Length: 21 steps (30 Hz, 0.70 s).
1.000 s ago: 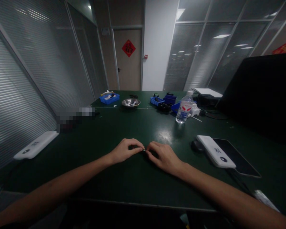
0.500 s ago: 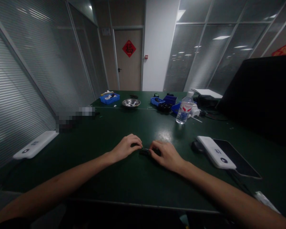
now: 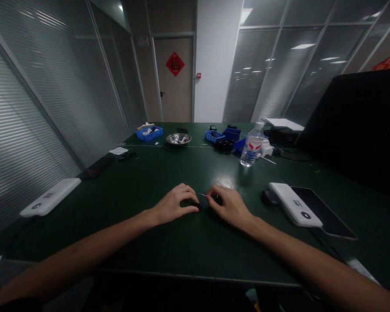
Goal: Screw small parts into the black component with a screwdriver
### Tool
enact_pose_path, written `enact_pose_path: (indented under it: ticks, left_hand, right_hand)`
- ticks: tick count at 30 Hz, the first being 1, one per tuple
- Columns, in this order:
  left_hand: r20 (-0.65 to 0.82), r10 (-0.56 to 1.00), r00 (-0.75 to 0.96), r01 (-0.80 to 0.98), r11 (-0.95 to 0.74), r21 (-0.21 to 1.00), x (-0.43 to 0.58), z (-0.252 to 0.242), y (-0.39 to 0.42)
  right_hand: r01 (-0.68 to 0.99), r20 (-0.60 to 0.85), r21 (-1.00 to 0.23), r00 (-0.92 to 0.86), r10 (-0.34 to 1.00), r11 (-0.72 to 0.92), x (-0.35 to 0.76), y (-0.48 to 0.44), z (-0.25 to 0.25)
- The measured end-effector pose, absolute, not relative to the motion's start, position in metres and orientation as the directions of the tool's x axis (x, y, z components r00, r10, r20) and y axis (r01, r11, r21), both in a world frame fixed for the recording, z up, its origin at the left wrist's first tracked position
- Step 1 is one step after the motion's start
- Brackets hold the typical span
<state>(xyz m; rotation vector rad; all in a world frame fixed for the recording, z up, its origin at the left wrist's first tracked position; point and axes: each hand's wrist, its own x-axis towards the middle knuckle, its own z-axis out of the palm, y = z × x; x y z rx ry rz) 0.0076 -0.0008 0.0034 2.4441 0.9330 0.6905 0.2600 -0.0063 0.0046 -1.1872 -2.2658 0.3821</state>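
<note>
At the middle of the green table [image 3: 143, 249], my left hand [image 3: 175, 203] grips a small black block-like piece [image 3: 199, 207] between thumb and fingers. The piece is mostly covered, so its kind cannot be made out. Just to the right, my right hand [image 3: 230, 206] pinches a thin, light metal pin [image 3: 202, 194] between thumb and forefinger. The pin points left, above the black piece and apart from it. Both wrists stay low over the tabletop.
A water bottle [image 3: 251, 145] stands beyond my right hand. Farther back are a steel bowl [image 3: 178, 139], a blue tray [image 3: 149, 135] and more blue bins [image 3: 231, 134]. White power banks [image 3: 50, 198] lie left and right; a dark monitor [image 3: 354, 134] rises at right.
My left hand has taken hold of the black piece, which lay on the table between the hands. My right hand has lifted slightly, with the pin showing at its fingertips.
</note>
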Motion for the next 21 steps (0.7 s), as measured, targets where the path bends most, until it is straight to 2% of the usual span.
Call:
enact_pose_path:
  ticks: [11, 17, 21]
  left_hand:
    - [0.284, 0.761, 0.583, 0.520, -0.618, 0.589, -0.005, 0.002, 0.005]
    - [0.295, 0.727, 0.619, 0.487, -0.651, 0.582, -0.003, -0.001, 0.005]
    - [0.251, 0.730, 0.636, 0.504, -0.639, 0.581, -0.005, -0.003, 0.008]
  right_hand:
    - [0.652, 0.323, -0.496, -0.474, 0.819, 0.573, 0.261, -0.006, 0.003]
    - [0.651, 0.320, -0.498, -0.477, 0.819, 0.574, 0.260, -0.007, 0.003]
    - [0.651, 0.313, -0.503, -0.475, 0.822, 0.568, 0.259, -0.007, 0.003]
